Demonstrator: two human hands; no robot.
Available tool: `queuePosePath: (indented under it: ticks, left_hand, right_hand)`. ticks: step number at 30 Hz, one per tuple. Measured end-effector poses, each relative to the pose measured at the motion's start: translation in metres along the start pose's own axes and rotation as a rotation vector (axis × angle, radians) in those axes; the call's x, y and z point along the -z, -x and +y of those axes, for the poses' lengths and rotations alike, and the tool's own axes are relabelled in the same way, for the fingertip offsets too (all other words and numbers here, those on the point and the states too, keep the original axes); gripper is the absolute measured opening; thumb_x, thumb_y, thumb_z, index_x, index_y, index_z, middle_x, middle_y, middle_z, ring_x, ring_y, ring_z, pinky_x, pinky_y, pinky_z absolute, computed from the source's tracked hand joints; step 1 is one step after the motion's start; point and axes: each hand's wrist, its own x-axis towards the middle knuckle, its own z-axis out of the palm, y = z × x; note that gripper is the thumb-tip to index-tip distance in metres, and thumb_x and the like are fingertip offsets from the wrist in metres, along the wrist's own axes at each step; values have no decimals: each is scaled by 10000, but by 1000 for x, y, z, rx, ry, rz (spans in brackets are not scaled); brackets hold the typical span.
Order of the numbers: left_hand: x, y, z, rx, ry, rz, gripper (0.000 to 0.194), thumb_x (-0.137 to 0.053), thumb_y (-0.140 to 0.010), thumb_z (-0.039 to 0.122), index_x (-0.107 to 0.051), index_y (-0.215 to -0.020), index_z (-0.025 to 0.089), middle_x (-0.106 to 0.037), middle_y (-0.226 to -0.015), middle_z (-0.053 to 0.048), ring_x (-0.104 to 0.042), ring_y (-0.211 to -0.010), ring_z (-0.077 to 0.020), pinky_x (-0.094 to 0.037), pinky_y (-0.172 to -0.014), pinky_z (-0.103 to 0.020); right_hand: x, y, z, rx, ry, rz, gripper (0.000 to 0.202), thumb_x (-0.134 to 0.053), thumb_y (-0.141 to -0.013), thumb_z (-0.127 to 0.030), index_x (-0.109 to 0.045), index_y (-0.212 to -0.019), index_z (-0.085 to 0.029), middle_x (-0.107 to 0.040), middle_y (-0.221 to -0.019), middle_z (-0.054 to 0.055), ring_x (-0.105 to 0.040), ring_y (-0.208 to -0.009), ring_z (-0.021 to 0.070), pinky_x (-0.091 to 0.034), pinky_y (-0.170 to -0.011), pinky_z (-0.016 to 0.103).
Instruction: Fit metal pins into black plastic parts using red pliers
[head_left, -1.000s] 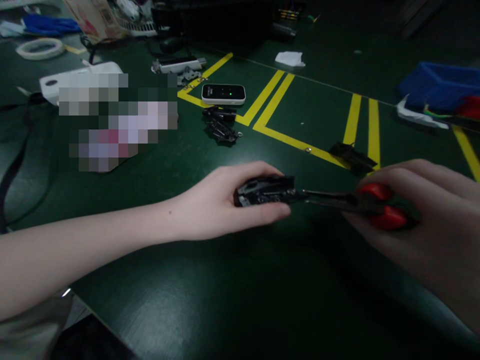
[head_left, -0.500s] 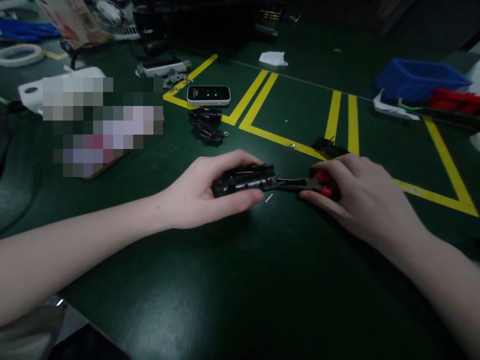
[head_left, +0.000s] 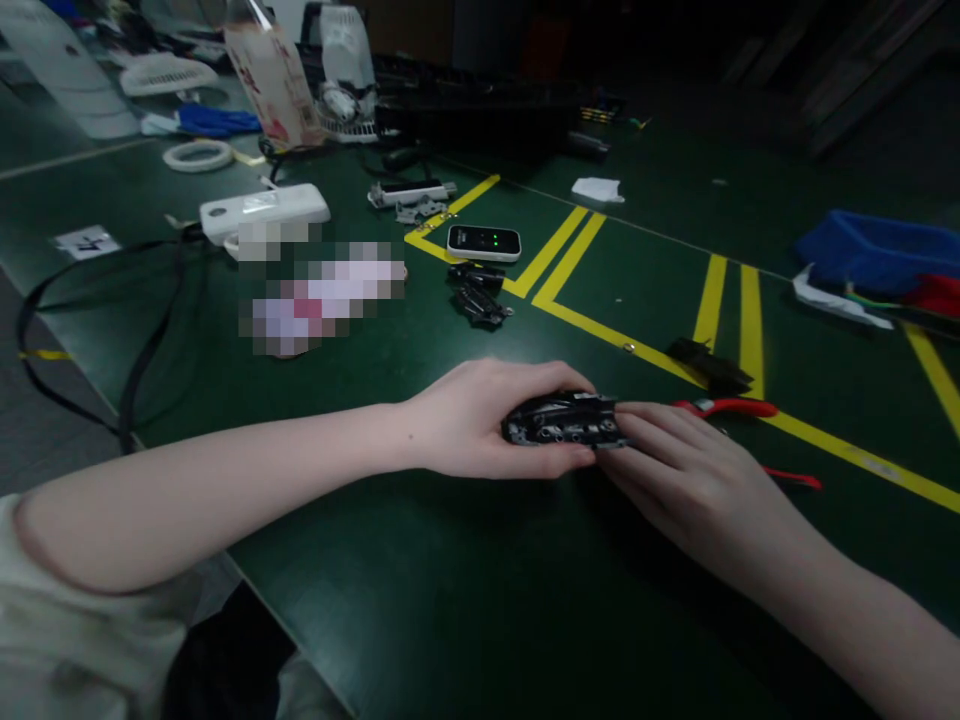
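A black plastic part (head_left: 564, 425) with small metal bits along its open side is gripped in my left hand (head_left: 484, 425), thumb below and fingers over the top. My right hand (head_left: 694, 480) closes on the right end of that same part, and its fingertips are partly hidden. Red-handled pliers (head_left: 739, 407) lie on the table behind my right hand, which covers their middle. Just beyond the pliers is another dark plastic piece (head_left: 711, 366).
More black plastic parts (head_left: 480, 298) lie beside a white-edged device with green lights (head_left: 484, 243). A blurred-out phone-like object (head_left: 330, 290) and a white device (head_left: 262, 212) are at left. A blue bin (head_left: 874, 250) stands at right. Yellow tape (head_left: 600, 325) marks the green table.
The pliers have left my right hand and lie on the table. My right hand has come over to the black part, which now shows its open side. The view has shifted left.
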Motion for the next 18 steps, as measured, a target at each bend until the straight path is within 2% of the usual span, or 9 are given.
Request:
queuePosePath:
  ticks: [3,6,9,12,14,16,18]
  left_hand:
    - [0,0,-1,-13,-6,3,438,-623,-902,466,-588,-1195,142,-711,-1054,-66,-678,-903,-172,-496,-788,-258]
    - [0,-1,-4,-23,-31,6,434,-606,-912,478,-575,-1197,153,-712,-1036,-53,-671,-887,-170,-488,-775,-266]
    - [0,-1,-5,-28,-73,-2,426,-588,-923,479,-565,-1203,159,-711,-1021,-45,-662,-862,-164,-472,-745,-260]
    - [-1,-1,-5,-14,-119,-32,418,-588,-922,478,-574,-1196,163,-710,-984,-36,-653,-829,-162,-453,-717,-259]
    - [-2,0,-4,8,-143,-72,420,-588,-918,491,-582,-1194,176,-710,-954,-30,-647,-805,-163,-443,-698,-258]
    - [-4,0,-2,18,-146,-124,431,-586,-918,506,-578,-1208,188,-714,-951,-29,-646,-788,-162,-439,-687,-255]
    - [-6,1,0,9,-136,-176,452,-584,-919,516,-562,-1234,192,-721,-978,-36,-653,-797,-167,-442,-690,-258]
  right_hand:
    - [0,-6,-4,57,68,-7,314,-387,-935,-66,-696,-964,-115,-703,-956,126,-647,-901,253,-543,-755,396]
    - [0,-9,-4,134,195,-13,342,-367,-906,-27,-700,-907,-108,-711,-916,138,-649,-927,285,-517,-852,457]
    - [5,-6,1,155,251,-22,305,-381,-938,-86,-679,-883,-119,-708,-909,135,-657,-916,278,-480,-947,497]
    - [18,-2,8,23,168,25,185,-446,-969,-179,-626,-938,-145,-694,-909,109,-662,-867,248,-495,-929,474]
    - [29,-3,7,-132,85,106,95,-506,-963,-195,-595,-981,-167,-677,-897,71,-657,-869,207,-519,-897,399]
    - [38,-8,1,-258,14,174,87,-525,-959,-186,-591,-1010,-163,-664,-926,61,-646,-912,175,-530,-851,323]
    - [44,-14,-8,-268,-44,167,105,-539,-950,-161,-594,-1039,-163,-664,-986,62,-634,-940,165,-523,-840,306]
